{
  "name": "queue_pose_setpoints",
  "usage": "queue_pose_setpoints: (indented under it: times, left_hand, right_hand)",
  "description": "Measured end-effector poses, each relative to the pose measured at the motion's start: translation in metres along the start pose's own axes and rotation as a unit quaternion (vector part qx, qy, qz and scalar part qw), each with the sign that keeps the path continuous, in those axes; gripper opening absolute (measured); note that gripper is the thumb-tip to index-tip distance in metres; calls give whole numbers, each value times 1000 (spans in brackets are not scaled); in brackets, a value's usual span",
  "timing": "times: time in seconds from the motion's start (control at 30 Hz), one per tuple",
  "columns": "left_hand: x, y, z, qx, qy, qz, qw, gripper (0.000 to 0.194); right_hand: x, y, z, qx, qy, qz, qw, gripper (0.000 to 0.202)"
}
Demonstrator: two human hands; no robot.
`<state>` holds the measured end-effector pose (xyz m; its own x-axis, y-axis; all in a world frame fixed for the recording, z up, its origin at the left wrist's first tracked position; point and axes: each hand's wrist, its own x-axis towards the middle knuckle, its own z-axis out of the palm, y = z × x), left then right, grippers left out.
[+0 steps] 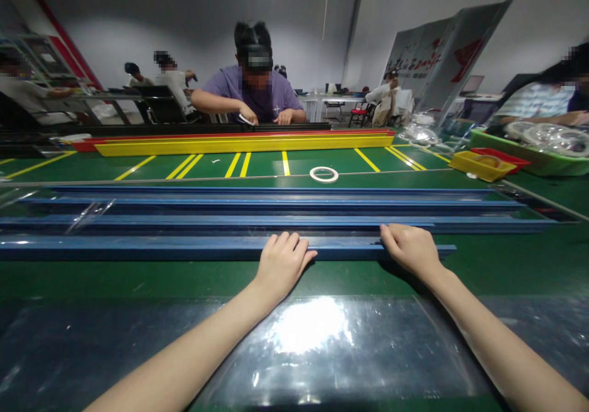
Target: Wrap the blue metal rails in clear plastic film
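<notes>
Nearest to me on the green table lies a long blue channel strip (161, 251), running left to right with its hollow side up. My left hand (283, 261) is over its front wall, fingers curled across the edge and thumb pointing right. Farther right, my right hand (413, 249) is closed in a fist above the same strip, near its right end. What its fingers hold is hidden; a small dark spot shows in the channel beside them. Behind lie several more blue strips (257, 220), parallel to the first.
Clear plastic sheeting (221, 350) covers the table's front. Beyond the strips are a white tape ring (324, 174), yellow tape lines and a yellow strip (243, 146). Small bins (483, 165) and a green basket (552, 160) stand right. A co-worker (257, 89) works opposite.
</notes>
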<state>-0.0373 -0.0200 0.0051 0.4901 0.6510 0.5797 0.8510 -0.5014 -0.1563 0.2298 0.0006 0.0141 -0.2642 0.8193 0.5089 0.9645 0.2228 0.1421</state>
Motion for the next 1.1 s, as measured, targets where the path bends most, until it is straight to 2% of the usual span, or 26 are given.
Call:
queue_pose_setpoints:
  times: [0.23,0.43,0.63,0.9,1.1]
  left_hand:
    - [1,0,1,-3,0,2,1000,25]
    - [1,0,1,-5,-3,3,1000,26]
    - [1,0,1,-7,-4,2,1000,25]
    - [2,0,0,-8,-2,4,1000,25]
    - [1,0,0,-6,0,7,1000,25]
  right_hand:
    - [2,-7,-7,-38,85,-98,991,35]
    - [-1,-24,-7,41,82,-187,978,21]
    - [-4,-24,-2,85,72,-204,973,21]
    - [-5,-24,-2,92,63,-227,968,23]
    - [-4,-25,-2,82,79,-233,966,24]
